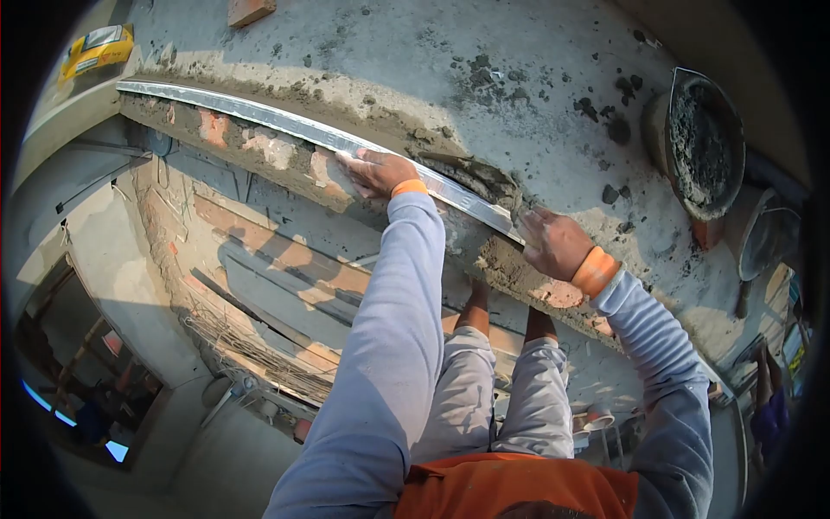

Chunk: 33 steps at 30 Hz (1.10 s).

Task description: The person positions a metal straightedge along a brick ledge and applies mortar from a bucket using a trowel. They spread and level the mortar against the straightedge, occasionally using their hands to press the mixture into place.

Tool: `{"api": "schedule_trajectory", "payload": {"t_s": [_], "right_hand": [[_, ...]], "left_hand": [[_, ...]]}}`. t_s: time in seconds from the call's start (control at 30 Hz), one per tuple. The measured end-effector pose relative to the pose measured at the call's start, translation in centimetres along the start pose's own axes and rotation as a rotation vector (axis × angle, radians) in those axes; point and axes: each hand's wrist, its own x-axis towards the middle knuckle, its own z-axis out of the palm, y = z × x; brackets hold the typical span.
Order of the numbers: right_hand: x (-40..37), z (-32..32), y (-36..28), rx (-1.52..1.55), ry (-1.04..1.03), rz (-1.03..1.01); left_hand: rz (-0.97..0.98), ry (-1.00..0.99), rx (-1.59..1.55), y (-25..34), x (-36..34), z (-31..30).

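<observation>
A long metal straightedge (285, 124) lies along the edge of a brick ledge (207, 130) coated with wet mortar. My left hand (378, 171) rests on the bar near its middle, with the fingers over its near side. At the bar's right end is my right hand (553, 242), its fingers bent round the end. A mound of wet mortar (484, 180) lies just behind the bar, between my hands. Both wrists have orange cuffs.
A bucket of mortar (705, 143) stands at the right, with a second bucket (759, 233) beside it. A yellow bag (97, 52) is at the far left, a brick (251, 10) at the top. Planks and rods lie below the ledge. Another person's arm (765, 381) shows at far right.
</observation>
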Motion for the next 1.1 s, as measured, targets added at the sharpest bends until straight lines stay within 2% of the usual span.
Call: {"api": "schedule_trajectory", "payload": {"t_s": [0.1, 0.17, 0.23, 0.3, 0.37, 0.4, 0.47, 0.57, 0.63, 0.7, 0.77, 0.83, 0.9, 0.97, 1.03, 1.1], "right_hand": [[-0.2, -1.5, 1.9, 0.181, 0.011, 0.012], [-0.5, 0.2, 4.1, 0.197, 0.073, 0.027], [0.3, 0.8, 5.2, 0.004, 0.124, 0.084], [0.7, 1.7, 5.9, -0.029, 0.081, 0.139], [1.0, 3.3, 6.9, -0.111, 0.034, -0.01], [1.0, 3.2, 6.6, -0.102, 0.03, -0.009], [1.0, 1.4, 5.6, 0.036, -0.005, -0.036], [0.4, -1.0, 4.7, 0.086, -0.046, -0.083], [0.1, -1.8, 5.1, 0.127, -0.043, -0.058], [0.1, -3.2, 5.4, 0.204, -0.165, 0.016], [-0.2, -3.8, 6.2, 0.198, -0.142, -0.011], [-0.2, -5.6, 6.0, 0.326, -0.257, 0.115], [0.0, -6.8, 5.7, 0.407, -0.242, 0.047], [0.2, -7.6, 5.5, 0.611, -0.386, 0.181], [0.9, -7.8, 3.4, 0.675, -0.321, 0.225], [2.1, -6.9, 2.0, 0.503, 0.07, 0.008]], "left_hand": [[0.005, 0.018, 0.008, 0.2, 0.2, 0.0], [0.036, 0.038, 0.048, -0.2, 0.0, 0.1], [0.033, 0.052, 0.091, -0.1, -0.1, 0.3], [0.016, 0.012, 0.015, 0.1, -0.1, 0.0], [0.002, -0.028, -0.052, 0.7, -0.1, -0.3], [-0.027, -0.034, -0.038, 1.2, -0.4, -0.6], [-0.033, -0.042, 0.025, 1.0, -0.4, -0.6], [-0.027, -0.049, -0.006, 0.5, -0.1, -0.2], [-0.02, -0.047, 0.01, 0.3, -0.1, -0.2], [-0.011, -0.044, 0.026, -0.4, 0.1, 0.2], [0.024, -0.04, 0.054, -1.7, 0.8, 1.0], [0.028, -0.022, 0.047, -1.3, 0.7, 0.7], [0.033, 0.0, 0.035, -0.4, 0.2, 0.2], [0.002, -0.011, 0.044, 0.6, -0.2, -0.4], [0.045, 0.035, 0.043, 0.6, 0.0, -0.2], [0.045, 0.014, -0.033, 1.5, -0.3, -1.0]]}}
